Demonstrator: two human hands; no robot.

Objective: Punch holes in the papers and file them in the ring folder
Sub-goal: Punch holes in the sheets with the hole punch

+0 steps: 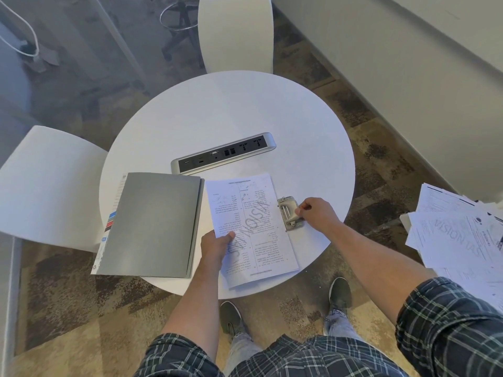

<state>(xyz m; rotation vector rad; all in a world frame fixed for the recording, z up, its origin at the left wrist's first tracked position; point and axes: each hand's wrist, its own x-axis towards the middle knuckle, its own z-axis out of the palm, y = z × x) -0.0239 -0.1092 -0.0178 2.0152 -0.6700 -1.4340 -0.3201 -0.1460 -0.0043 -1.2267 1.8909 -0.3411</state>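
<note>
A thin stack of printed papers (254, 213) lies on the round white table (231, 112), near its front edge. My left hand (215, 247) pinches the papers' near left edge, thumb on top. A metal hole punch (289, 212) sits against the papers' right edge, which appears to sit in its slot. My right hand (317, 214) grips the punch from the right side. The grey ring folder (152, 224) lies shut to the left of the papers, with coloured divider tabs sticking out on its left.
A silver socket strip (223, 153) is set into the table's middle, just beyond the folder and papers. A loose heap of more printed sheets (457, 235) lies at the right. White chairs stand at the far side (235, 34) and the left (46, 186).
</note>
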